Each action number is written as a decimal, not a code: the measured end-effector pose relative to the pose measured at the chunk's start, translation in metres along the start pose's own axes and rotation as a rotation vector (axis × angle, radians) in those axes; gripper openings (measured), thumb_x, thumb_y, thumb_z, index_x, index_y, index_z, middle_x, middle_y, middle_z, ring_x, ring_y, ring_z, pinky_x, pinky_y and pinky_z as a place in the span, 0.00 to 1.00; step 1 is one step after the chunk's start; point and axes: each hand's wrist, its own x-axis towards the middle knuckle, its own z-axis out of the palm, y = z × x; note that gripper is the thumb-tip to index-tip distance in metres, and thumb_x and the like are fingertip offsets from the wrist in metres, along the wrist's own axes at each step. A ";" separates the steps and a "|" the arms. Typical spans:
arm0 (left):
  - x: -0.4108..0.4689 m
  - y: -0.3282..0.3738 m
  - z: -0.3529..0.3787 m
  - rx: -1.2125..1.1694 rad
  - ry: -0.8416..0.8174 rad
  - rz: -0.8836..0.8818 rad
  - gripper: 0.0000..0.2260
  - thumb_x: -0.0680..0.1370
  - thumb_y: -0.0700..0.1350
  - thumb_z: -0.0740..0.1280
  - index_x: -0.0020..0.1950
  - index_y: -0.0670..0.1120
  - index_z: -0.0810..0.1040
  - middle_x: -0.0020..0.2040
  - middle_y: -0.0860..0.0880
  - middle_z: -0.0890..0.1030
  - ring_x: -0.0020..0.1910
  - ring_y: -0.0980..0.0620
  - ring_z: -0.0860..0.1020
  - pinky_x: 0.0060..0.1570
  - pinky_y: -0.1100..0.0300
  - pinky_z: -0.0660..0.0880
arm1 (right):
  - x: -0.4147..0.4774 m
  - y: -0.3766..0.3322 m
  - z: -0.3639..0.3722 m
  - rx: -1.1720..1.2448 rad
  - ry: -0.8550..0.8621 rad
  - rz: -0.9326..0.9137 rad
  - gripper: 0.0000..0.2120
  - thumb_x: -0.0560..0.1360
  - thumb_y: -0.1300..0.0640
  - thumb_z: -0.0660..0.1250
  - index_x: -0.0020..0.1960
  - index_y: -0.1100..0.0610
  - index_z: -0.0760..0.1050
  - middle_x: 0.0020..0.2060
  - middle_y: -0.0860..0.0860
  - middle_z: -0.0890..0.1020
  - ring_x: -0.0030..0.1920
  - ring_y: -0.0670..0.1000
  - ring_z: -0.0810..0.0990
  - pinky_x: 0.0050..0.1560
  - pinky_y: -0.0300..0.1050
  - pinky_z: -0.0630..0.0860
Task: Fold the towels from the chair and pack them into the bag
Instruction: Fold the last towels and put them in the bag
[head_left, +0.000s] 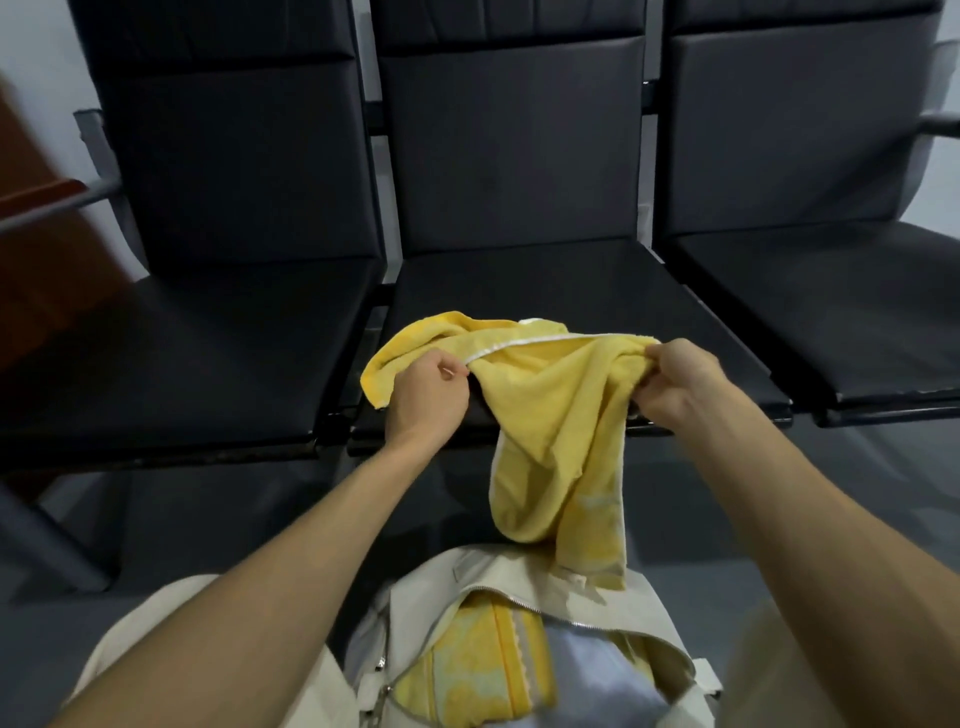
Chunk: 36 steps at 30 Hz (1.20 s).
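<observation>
Three dark chair seats (519, 270) stand beyond both grips. The open bag (467, 577) lies below the grips w/ a folded towel (467, 660) inside. The yellow towel (550, 395) stretches btwn the grips, its rest hanging toward the bag. It looks soft, light & floppy, so it's prob. best held at the white-hemmed corners. The left grip (428, 395) pinches the hem; the right grip (675, 384) clutches the bunched far end.

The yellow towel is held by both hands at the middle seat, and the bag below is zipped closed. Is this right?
Not quite: the head view shows the bag unzipped and open, a folded towel inside. The left hand and right hand do hold the yellow towel at the middle seat.
</observation>
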 end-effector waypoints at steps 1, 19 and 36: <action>-0.007 -0.004 0.001 0.121 -0.055 0.022 0.08 0.78 0.44 0.61 0.46 0.49 0.80 0.45 0.51 0.81 0.44 0.51 0.79 0.42 0.55 0.77 | -0.001 0.001 0.000 0.017 -0.001 0.009 0.16 0.78 0.69 0.54 0.63 0.68 0.71 0.55 0.60 0.79 0.52 0.57 0.81 0.49 0.54 0.80; -0.036 -0.035 0.044 0.441 0.012 0.418 0.05 0.79 0.48 0.64 0.50 0.47 0.74 0.46 0.51 0.76 0.45 0.51 0.75 0.42 0.61 0.64 | -0.007 0.002 -0.001 -0.007 -0.024 0.023 0.14 0.78 0.66 0.55 0.61 0.64 0.73 0.57 0.60 0.80 0.54 0.57 0.82 0.51 0.55 0.81; -0.020 -0.022 -0.062 -0.554 -0.164 -0.262 0.07 0.80 0.44 0.64 0.56 0.44 0.76 0.56 0.44 0.79 0.55 0.47 0.79 0.56 0.53 0.77 | -0.022 -0.008 -0.026 -0.151 0.130 -0.138 0.12 0.75 0.65 0.61 0.58 0.62 0.73 0.46 0.55 0.77 0.44 0.53 0.77 0.49 0.50 0.78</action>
